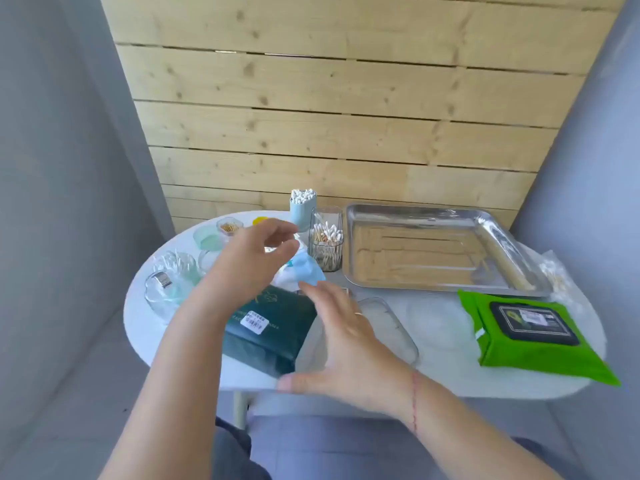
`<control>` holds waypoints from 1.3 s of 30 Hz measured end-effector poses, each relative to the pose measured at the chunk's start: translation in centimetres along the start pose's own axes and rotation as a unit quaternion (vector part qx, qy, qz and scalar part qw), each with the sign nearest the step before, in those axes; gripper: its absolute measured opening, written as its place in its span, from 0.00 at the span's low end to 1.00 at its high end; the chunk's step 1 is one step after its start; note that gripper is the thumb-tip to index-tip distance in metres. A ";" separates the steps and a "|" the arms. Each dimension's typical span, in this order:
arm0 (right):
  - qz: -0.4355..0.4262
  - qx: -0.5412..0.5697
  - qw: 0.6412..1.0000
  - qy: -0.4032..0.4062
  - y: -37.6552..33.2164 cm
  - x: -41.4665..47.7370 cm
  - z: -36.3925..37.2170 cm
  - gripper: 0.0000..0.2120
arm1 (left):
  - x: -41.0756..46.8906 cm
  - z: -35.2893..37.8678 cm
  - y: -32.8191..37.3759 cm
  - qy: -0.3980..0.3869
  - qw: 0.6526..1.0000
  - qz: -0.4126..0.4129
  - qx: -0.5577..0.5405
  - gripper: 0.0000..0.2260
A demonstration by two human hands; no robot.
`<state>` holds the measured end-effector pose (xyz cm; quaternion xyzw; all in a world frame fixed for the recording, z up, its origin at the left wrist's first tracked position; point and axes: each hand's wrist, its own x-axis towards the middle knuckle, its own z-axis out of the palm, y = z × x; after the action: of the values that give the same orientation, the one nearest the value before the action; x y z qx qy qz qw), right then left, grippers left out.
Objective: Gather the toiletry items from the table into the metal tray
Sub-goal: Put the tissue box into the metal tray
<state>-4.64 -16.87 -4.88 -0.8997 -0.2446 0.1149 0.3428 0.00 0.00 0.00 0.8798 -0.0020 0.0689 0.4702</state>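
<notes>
Pale plank wall [346,116], grey floor [69,393]

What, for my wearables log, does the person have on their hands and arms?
No sleeves show on either arm. The right hand wears a thin ring on one finger and a thin red thread around the wrist. The left hand shows no jewellery.

Plain room corner, plank wall [346,116], white table [436,362]

1. Metal tray [415,210]: shiny, rectangular, lying flat at the far right.
2. Green wipes pack [502,355]: flat, near right, just before the tray.
3. Dark green pack [277,341]: labelled, near left.
4. Clear swab box [325,247]: upright, just left of the tray.
5. Pale blue swab cup [302,207]: upright behind the box.
</notes>
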 end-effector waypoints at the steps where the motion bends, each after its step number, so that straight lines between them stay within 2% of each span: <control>1: 0.003 -0.016 1.000 -0.011 -0.6 0.1 0.4 0.52 | -0.3 -0.1 -0.2 -0.011 1.000 -0.008 0.025 0.11; 4: 0.005 -0.057 0.998 0.001 -0.3 1.1 2.1 0.53 | -1.0 -0.1 -0.6 -0.083 0.987 -0.040 0.134 0.16; 7: 0.015 -0.048 0.998 0.047 0.5 1.9 3.2 0.53 | -1.4 -0.4 -1.3 -0.122 0.972 -0.068 0.189 0.18; 11: 0.027 -0.023 0.996 0.085 0.3 2.1 3.8 0.50 | -1.4 -1.1 -2.5 -0.103 0.957 -0.091 0.255 0.21; 19: 0.032 0.071 0.994 0.079 0.0 0.9 0.7 0.44 | -2.7 -2.3 -1.3 -0.028 0.961 -0.130 0.241 0.25; 22: 0.024 0.112 0.989 0.097 -0.5 -1.0 -2.8 0.43 | -4.2 -3.3 0.7 -0.005 0.977 -0.120 0.178 0.19; 23: 0.022 0.120 0.987 0.106 -0.5 -1.5 -4.4 0.43 | -4.5 -3.4 1.5 -0.005 0.986 -0.115 0.122 0.15; 25: 0.018 0.133 0.983 0.122 -0.1 -1.9 -7.9 0.44 | -4.4 -3.0 3.7 -0.018 0.995 -0.096 0.001 0.15; 27: 0.021 0.150 0.978 0.147 1.2 -1.5 -11.6 0.46 | -2.9 -1.5 6.0 -0.033 0.995 -0.068 -0.069 0.15; 30: 0.033 0.154 0.976 0.151 4.1 0.6 -16.9 0.51 | 1.8 1.6 8.9 -0.065 0.992 -0.055 -0.097 0.20; 33: 0.061 0.177 0.970 0.155 7.6 3.5 -21.2 0.52 | 7.9 4.6 11.1 -0.115 0.984 -0.089 -0.104 0.28; 35: 0.088 0.196 0.963 0.160 9.3 5.5 -22.4 0.51 | 11.0 6.3 11.8 -0.147 0.973 -0.116 -0.132 0.28; 39: 0.143 0.171 0.962 0.156 12.5 9.4 -22.3 0.45 | 15.6 9.2 11.6 -0.158 0.957 -0.169 -0.174 0.26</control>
<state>16.26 -32.61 2.81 -0.8600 -0.0337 0.0609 0.5055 15.77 -13.10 6.48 0.7716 0.0609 -0.1527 0.6145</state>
